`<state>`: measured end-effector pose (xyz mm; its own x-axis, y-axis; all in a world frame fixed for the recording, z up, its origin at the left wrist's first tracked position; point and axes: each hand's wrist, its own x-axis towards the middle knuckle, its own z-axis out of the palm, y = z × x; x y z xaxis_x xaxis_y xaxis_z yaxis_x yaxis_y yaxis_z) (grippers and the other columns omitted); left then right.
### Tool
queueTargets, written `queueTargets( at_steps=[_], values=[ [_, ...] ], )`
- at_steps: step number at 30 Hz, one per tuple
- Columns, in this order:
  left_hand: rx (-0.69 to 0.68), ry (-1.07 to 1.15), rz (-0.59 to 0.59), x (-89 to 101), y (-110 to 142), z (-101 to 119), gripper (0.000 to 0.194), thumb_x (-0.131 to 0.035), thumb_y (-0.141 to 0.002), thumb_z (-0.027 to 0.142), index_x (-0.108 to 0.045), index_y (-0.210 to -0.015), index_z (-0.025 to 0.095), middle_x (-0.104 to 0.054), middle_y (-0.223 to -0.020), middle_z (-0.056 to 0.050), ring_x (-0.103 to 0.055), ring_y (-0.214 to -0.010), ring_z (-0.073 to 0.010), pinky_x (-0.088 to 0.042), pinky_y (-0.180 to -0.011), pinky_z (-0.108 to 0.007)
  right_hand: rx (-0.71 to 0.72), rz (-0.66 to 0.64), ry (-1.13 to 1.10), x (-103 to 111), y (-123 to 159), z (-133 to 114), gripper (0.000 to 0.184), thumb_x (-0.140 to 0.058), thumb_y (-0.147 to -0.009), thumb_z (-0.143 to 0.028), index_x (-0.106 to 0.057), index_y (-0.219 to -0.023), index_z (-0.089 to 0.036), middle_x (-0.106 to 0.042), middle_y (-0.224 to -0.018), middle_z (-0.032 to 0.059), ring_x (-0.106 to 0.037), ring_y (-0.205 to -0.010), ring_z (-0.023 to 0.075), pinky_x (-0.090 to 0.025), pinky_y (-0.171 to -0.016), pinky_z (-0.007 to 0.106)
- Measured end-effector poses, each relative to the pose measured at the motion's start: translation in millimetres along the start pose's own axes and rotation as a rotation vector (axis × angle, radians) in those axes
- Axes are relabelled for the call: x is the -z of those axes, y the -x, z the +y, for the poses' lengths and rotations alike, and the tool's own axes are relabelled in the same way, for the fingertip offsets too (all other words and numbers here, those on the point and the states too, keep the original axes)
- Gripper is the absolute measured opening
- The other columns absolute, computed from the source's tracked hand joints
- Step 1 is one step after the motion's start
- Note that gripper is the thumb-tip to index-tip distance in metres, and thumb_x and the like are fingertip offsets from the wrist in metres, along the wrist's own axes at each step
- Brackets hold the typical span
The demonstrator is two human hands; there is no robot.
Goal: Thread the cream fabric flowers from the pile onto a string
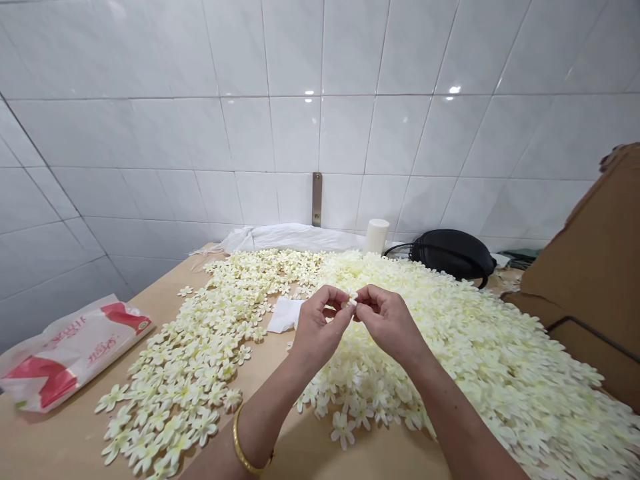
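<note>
A white tiled wall (320, 100) rises far ahead of the hands, and a metal bracket (317, 199) is fixed on it. On the wooden table (300, 450) lie 2 big spreads of cream artificial flowers: the narrower heap (195, 360) on the left of the hands, the wider heap (480, 347) below and to the right of them. Beyond the hands stand a white cylinder (377, 236) and a black bag (450, 253). A printed plastic bag (70, 353) lies well to the left, and brown cardboard (590, 267) stands to the right. A white tissue (285, 315) is just beside the left hand (317, 327), which wears a gold bangle (245, 440) on the wrist. This hand and the right hand (387, 323) are both pinching, and 1 small cream flower (351, 300) is held between their fingertips, at the middle between the 2 hands.
</note>
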<state>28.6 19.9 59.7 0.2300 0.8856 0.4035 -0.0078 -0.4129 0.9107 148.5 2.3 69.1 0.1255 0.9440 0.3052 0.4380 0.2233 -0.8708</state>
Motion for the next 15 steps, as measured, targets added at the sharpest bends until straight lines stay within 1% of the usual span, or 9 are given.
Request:
queueTargets(
  at_steps=[3,5,6,9,11,13,15],
  values=[
    [-0.095,-0.082,-0.036,-0.1,2,-5,0.003,-0.050,-0.072,0.019,-0.052,-0.071,0.017,-0.054,-0.064,0.001,-0.051,-0.058,-0.0091,-0.040,-0.056,-0.022,-0.071,-0.061,-0.141,3,-2,1,0.005,-0.048,-0.060,-0.021,-0.050,-0.060,-0.017,-0.047,-0.053,-0.0033,-0.046,-0.053,0.0108,-0.038,-0.054,0.025],
    [-0.094,-0.084,-0.041,-0.6,2,-7,0.005,-0.047,-0.073,0.020,-0.051,-0.071,0.017,-0.054,-0.061,0.002,-0.051,-0.055,-0.0089,-0.041,-0.055,-0.022,-0.109,-0.080,-0.204,5,-2,-1,0.005,-0.050,-0.058,-0.022,-0.050,-0.058,-0.016,-0.048,-0.052,-0.0033,-0.047,-0.053,0.0110,-0.039,-0.056,0.026],
    [-0.054,-0.043,-0.034,-0.9,2,-8,0.006,-0.047,-0.074,0.021,-0.050,-0.071,0.017,-0.053,-0.059,0.003,-0.051,-0.054,-0.0090,-0.041,-0.055,-0.023,-0.126,-0.092,-0.235,5,-2,-3,0.006,-0.051,-0.058,-0.022,-0.051,-0.057,-0.016,-0.049,-0.051,-0.0033,-0.048,-0.053,0.0108,-0.039,-0.056,0.026],
    [0.148,0.181,-0.017,-1.5,0,-5,0.007,-0.047,-0.074,0.025,-0.047,-0.073,0.018,-0.053,-0.054,0.004,-0.054,-0.050,-0.0101,-0.045,-0.055,-0.026,-0.168,-0.125,-0.322,7,-1,-7,0.006,-0.053,-0.056,-0.021,-0.051,-0.054,-0.015,-0.050,-0.049,-0.0032,-0.046,-0.050,0.0094,-0.039,-0.055,0.025],
    [0.246,0.300,-0.025,-1.5,-2,-1,0.010,-0.049,-0.073,0.027,-0.046,-0.074,0.017,-0.055,-0.053,0.004,-0.056,-0.050,-0.0110,-0.047,-0.057,-0.027,-0.180,-0.127,-0.369,8,0,-9,0.006,-0.053,-0.056,-0.020,-0.051,-0.053,-0.015,-0.050,-0.049,-0.0036,-0.045,-0.050,0.0086,-0.039,-0.054,0.025],
    [0.285,0.350,-0.038,-1.3,-2,2,0.013,-0.053,-0.071,0.028,-0.046,-0.072,0.017,-0.057,-0.054,0.003,-0.057,-0.051,-0.0112,-0.048,-0.058,-0.028,-0.193,-0.125,-0.404,9,-1,-10,0.007,-0.054,-0.055,-0.020,-0.050,-0.053,-0.015,-0.050,-0.049,-0.0041,-0.046,-0.049,0.0082,-0.039,-0.055,0.025],
    [0.294,0.359,-0.037,-0.8,-1,4,0.016,-0.058,-0.068,0.028,-0.047,-0.068,0.016,-0.059,-0.055,0.002,-0.057,-0.051,-0.0105,-0.048,-0.058,-0.026,-0.211,-0.144,-0.436,11,-1,-10,0.009,-0.056,-0.055,-0.021,-0.049,-0.053,-0.016,-0.049,-0.049,-0.0044,-0.046,-0.050,0.0083,-0.040,-0.056,0.026]
  ],
)
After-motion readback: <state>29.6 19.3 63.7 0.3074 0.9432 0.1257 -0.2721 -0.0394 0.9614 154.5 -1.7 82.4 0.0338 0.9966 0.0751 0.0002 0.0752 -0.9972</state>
